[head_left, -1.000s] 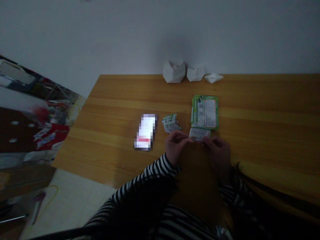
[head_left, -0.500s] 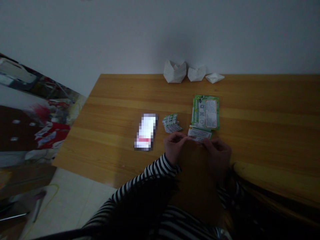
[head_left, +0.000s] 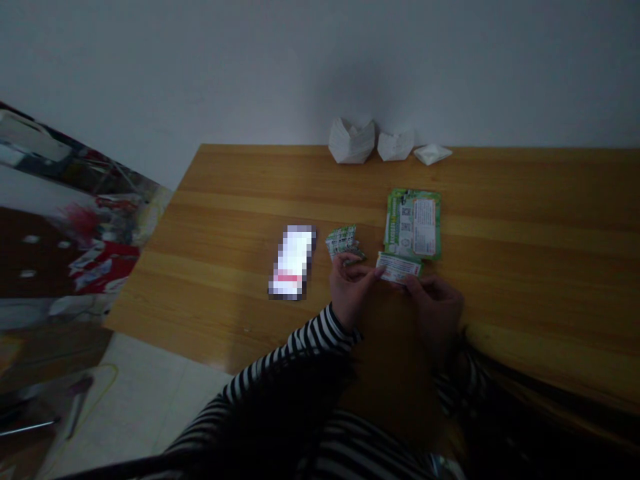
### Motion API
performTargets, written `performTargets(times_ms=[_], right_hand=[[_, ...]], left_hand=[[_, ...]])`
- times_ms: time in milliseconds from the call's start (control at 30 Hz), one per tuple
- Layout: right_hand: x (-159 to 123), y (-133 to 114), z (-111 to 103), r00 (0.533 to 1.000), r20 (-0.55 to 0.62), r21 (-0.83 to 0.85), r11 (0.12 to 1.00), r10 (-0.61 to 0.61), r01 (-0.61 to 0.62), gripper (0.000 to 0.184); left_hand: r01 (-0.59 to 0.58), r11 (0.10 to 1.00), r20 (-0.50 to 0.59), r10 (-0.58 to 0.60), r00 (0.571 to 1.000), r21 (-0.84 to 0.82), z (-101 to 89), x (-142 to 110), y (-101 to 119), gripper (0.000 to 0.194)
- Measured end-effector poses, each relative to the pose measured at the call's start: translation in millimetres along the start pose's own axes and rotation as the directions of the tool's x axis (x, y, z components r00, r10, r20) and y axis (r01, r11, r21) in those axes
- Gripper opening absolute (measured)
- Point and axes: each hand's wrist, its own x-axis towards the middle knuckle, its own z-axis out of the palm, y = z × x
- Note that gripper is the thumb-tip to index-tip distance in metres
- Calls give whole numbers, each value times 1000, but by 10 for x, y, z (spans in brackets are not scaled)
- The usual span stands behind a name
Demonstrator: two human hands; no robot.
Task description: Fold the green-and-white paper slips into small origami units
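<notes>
Here, a small rectangular green-and-white printed paper is pinched by the left hand and right hand over the brown wooden bench, just beside a rectangular green paper stack.

Smooth, wood-grained table; printed paper strip; matt paper shapes.

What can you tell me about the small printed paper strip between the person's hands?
The paper strip is narrow, looks folded, and shows a whitish face with rows of fine print too small to read, a touch of red near its right end and green at the edge. It lies crosswise, just on the person's side of the green leaflet stack; whether they touch is unclear. The left hand grips its left end, the right hand its lower right edge.
</notes>
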Motion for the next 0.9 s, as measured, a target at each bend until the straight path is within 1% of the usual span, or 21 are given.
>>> performTargets(times_ms=[200, 300, 367, 433, 500, 600, 733, 900], right_hand=[[35, -53, 1, 999, -16, -35, 999, -32, 32, 21], [47, -76, 8, 999, -14, -26, 999, -28, 28, 19], [54, -78, 9, 999, -21, -35, 999, -42, 41, 17], [61, -72, 4, 998, -28, -44, 998, -52, 51, 16], [65, -67, -3, 998, -36, -54, 997, -59, 57, 16], [57, -72, -7, 997, -53, -69, 996, -62, 58, 16], [39, -67, -2, 997, -40, -72, 996, -62, 59, 19], [39, -20, 4, 994, -60, 14, 996, -91, 92, 23]], left_hand=[[-38, 998, 28, 37, 999, 43, -2, -34, 4, 40], [-2, 997, 43, -1, 999, 74, -2, -39, 2, 41], [31, 997, 82, -36, 996, 70, -3, -40, -6, 40], [41, 997, 126, -49, 991, 64, -4, -43, -13, 32], [31, 997, 145, -42, 989, 73, -3, -52, -14, 24], [26, 996, 127, -38, 991, 91, -1, -67, -6, 22], [35, 996, 90, -42, 995, 82, -2, -70, -14, 21], [50, 996, 80, -55, 995, 68, -5, -66, -40, 22]])
